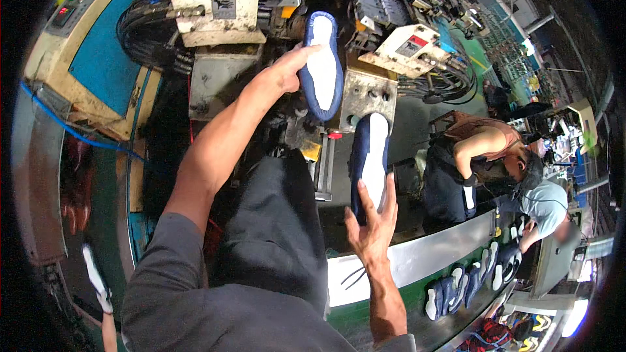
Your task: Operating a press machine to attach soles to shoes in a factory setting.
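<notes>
Two dark blue shoe uppers with white undersides face up toward me. The first shoe upper [323, 68] is at the middle of the machine, its toe end pointing toward me. My left hand [297, 68] grips its left side, with the thumb lying on the white underside and the other fingers hidden beneath. The second shoe upper [372, 163] is lower and to the right, beside the machine's metal block. My right hand [375, 225] is closed round its near end, thumb on the left edge and fingers over the white underside and right edge.
Machine heads [218, 10] with hoses flank the first shoe. A control panel [78, 0] with lit buttons stands far left. At right, a green conveyor [417, 332] carries several shoe uppers; one person [482, 143] handles a shoe, another [544, 208] reaches over. Another forearm [109, 332] shows lower left.
</notes>
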`<state>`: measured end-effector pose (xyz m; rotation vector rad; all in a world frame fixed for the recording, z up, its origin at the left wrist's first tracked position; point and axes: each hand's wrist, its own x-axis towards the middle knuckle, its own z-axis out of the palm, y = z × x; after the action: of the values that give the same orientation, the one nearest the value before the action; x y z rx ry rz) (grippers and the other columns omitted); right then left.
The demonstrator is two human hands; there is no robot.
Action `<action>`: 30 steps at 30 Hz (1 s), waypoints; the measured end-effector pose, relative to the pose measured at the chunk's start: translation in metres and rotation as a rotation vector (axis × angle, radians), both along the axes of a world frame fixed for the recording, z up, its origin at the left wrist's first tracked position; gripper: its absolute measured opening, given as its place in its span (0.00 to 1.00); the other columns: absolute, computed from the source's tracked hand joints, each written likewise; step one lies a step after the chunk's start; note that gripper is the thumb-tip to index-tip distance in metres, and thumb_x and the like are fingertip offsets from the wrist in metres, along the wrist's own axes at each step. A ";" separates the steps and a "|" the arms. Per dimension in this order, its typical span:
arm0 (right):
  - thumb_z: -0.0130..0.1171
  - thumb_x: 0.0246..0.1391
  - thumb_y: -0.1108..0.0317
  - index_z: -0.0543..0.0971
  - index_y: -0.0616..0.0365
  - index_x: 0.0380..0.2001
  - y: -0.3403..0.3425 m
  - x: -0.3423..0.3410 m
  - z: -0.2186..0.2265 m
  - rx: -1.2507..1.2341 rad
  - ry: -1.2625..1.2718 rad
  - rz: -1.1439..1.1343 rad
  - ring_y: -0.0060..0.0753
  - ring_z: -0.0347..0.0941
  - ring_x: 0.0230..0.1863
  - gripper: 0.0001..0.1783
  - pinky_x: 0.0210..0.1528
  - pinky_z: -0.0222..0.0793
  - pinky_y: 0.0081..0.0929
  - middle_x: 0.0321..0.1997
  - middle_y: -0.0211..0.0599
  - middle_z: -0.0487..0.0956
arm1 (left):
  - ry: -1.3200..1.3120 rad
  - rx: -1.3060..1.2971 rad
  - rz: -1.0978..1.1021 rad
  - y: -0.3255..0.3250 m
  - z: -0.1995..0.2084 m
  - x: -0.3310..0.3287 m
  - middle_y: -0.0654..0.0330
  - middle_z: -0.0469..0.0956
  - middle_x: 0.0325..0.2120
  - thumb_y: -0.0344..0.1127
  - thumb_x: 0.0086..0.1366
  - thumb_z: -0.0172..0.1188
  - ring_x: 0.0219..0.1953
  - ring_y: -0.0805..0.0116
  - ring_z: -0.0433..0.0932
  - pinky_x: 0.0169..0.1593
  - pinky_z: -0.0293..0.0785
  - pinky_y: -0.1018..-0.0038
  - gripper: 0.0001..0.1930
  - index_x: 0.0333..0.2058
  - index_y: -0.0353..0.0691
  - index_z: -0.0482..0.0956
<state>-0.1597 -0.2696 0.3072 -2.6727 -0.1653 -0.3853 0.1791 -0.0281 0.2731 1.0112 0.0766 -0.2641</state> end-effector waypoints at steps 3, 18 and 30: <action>0.74 0.50 0.66 0.77 0.34 0.71 0.020 0.064 0.031 -0.068 -0.073 0.083 0.71 0.65 0.72 0.42 0.71 0.68 0.55 0.82 0.65 0.55 | -0.002 -0.023 -0.126 0.014 0.014 -0.004 0.53 0.84 0.53 0.45 0.73 0.66 0.53 0.58 0.85 0.59 0.82 0.55 0.28 0.67 0.40 0.72; 0.71 0.57 0.62 0.69 0.21 0.76 0.119 0.234 -0.009 -0.106 -0.143 0.124 0.78 0.69 0.61 0.44 0.60 0.75 0.62 0.85 0.60 0.48 | -0.034 -0.412 -0.337 0.122 0.035 -0.196 0.45 0.83 0.55 0.48 0.66 0.69 0.51 0.52 0.87 0.55 0.87 0.54 0.40 0.70 0.34 0.66; 0.70 0.58 0.69 0.77 0.48 0.71 0.103 0.229 -0.023 0.166 -0.486 0.201 0.72 0.57 0.80 0.36 0.79 0.56 0.54 0.80 0.71 0.58 | 0.140 -0.342 -0.065 0.153 -0.004 -0.315 0.40 0.78 0.57 0.44 0.55 0.71 0.54 0.36 0.84 0.60 0.82 0.40 0.52 0.75 0.33 0.57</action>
<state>0.0696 -0.1662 0.2840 -2.3275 -0.5167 -0.9316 -0.1355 0.1250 0.2695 0.6548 0.1213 -0.3926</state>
